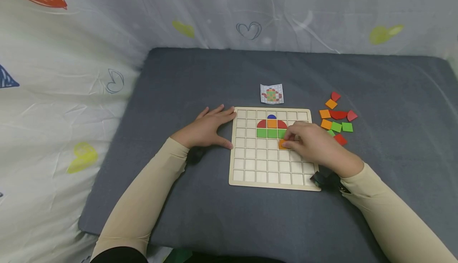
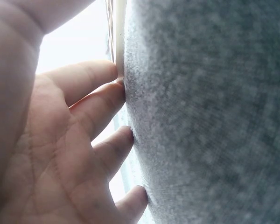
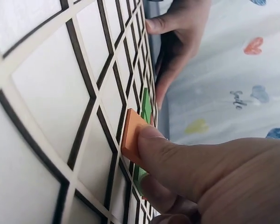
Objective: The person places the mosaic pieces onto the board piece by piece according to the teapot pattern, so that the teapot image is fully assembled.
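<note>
A wooden grid board lies on the grey cloth. My left hand rests beside its left edge with fingers spread, thumb and fingertips touching the rim. Between thumb and fingers, my right hand pinches an orange square tile at the grid, just below the green row. In the upper part of the board sit a blue half-round tile, an orange square between two red curved tiles, and a row of green squares. My right fingers partly cover the row's right end.
A small pattern card lies behind the board. Loose tiles are scattered to the right: orange squares, green squares and red pieces. A printed curtain hangs behind the table.
</note>
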{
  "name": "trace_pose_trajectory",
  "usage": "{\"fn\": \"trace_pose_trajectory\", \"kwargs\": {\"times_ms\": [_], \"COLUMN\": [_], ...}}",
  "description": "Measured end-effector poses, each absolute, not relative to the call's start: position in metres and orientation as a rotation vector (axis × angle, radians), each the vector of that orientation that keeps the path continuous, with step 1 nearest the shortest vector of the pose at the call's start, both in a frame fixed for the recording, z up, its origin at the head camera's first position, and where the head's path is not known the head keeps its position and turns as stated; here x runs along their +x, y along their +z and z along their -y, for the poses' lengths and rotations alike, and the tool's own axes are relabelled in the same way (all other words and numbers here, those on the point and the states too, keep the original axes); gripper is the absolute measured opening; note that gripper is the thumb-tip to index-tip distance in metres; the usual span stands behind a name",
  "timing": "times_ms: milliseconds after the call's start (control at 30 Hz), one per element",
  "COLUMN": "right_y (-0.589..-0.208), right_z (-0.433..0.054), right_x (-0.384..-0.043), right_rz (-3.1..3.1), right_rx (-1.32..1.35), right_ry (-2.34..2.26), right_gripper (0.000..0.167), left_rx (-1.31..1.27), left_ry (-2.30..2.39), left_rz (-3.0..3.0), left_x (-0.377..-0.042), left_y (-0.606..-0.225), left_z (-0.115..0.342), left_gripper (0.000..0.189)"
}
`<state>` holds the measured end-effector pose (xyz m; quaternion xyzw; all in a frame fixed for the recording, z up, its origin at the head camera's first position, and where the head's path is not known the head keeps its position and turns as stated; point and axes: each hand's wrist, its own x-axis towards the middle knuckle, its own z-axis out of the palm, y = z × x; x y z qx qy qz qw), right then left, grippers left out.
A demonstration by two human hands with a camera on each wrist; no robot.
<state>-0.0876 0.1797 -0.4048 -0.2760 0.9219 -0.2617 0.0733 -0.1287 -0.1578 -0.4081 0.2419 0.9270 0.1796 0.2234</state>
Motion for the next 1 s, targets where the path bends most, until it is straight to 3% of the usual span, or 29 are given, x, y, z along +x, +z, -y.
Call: {"fn": "trace_pose_trajectory", "kwargs": {"times_ms": [567, 1000], "right_y": [-0.4082, -0.4028], "right_z": [-0.1813, -0.1874], "right_x": [-0.0887, -0.0862], "right_rz": [-2.735, -2.751], "right_rx": [-0.750, -0.717], "right_ry": [-0.804, -0.762], "right_gripper": [0.015, 0.007], "left_rx": [0.668, 0.661], "left_ry": [0.493, 0.504], "left_rz": [-2.560, -2.556], "left_x": [-0.1296, -0.1267], "left_y": [-0.4102, -0.4086], "left_z": [0.1584, 0.1593], "left_gripper": [0.113, 0.111]}}
